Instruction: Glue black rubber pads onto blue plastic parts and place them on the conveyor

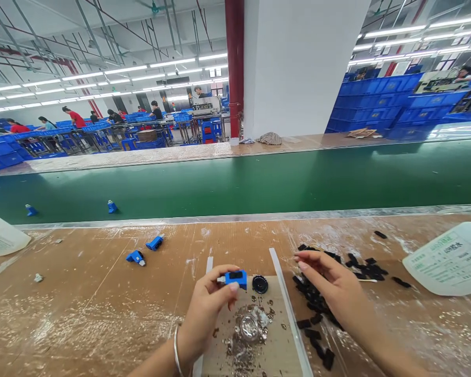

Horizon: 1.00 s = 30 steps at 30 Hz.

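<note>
My left hand [206,309] pinches a small blue plastic part [235,279] with a metal tip pointing left. My right hand [329,277] rests with its fingers apart over a scatter of small black pieces [314,298] and holds nothing I can see. Between the hands, a round black disc [260,284] lies on a cardboard sheet [275,351]. On that sheet sits a silvery, glue-like smear [248,327] with dark flecks. A thin white strip [288,309] runs along the sheet's right side.
Two blue parts [135,257] lie on the brown bench surface [82,309] left of my hands. Beyond its metal edge runs a green conveyor belt [235,183] carrying blue parts [112,207]. White plastic containers [451,256] lie at the sides. Blue crates and several workers stand beyond.
</note>
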Each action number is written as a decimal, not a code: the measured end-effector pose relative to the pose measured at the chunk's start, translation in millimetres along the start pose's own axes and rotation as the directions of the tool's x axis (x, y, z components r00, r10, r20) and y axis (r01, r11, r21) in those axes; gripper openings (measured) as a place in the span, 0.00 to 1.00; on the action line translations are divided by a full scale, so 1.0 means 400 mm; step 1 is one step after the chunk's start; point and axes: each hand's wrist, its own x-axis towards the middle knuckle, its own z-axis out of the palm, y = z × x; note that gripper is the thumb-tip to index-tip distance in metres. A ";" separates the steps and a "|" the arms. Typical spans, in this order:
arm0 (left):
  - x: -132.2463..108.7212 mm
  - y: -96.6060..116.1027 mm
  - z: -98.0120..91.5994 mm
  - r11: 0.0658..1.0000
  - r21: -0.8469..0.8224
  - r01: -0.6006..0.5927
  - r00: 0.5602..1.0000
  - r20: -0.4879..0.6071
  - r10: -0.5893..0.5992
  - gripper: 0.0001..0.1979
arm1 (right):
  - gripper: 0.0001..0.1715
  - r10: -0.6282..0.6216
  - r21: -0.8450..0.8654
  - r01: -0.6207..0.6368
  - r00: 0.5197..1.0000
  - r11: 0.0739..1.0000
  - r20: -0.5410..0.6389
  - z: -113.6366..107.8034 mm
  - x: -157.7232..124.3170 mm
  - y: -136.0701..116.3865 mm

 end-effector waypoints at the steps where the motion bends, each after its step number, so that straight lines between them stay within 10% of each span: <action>1: 0.007 0.003 -0.005 0.994 -0.100 0.043 0.999 -0.020 -0.045 0.19 | 0.15 -0.042 -0.097 0.046 0.998 0.994 0.048 -0.006 0.008 0.011; 7: 0.040 0.012 -0.034 0.936 -0.336 0.099 0.972 -0.169 -0.164 0.19 | 0.14 -0.218 -0.370 0.318 0.933 0.873 0.286 0.011 0.007 0.066; 19: 0.078 -0.017 -0.105 0.945 0.327 -0.025 0.914 -0.376 0.154 0.17 | 0.18 -0.353 -0.485 0.457 0.888 0.746 0.293 0.039 -0.009 0.114; 23: 0.113 0.009 -0.194 0.659 0.750 -0.054 0.791 -0.371 0.487 0.12 | 0.16 -0.428 -0.522 0.555 0.832 0.647 0.354 0.038 -0.005 0.179; 30: 0.168 0.033 -0.372 0.132 0.921 0.366 0.654 -0.356 0.668 0.12 | 0.18 -0.608 -0.641 0.693 0.675 0.329 0.418 0.055 -0.023 0.313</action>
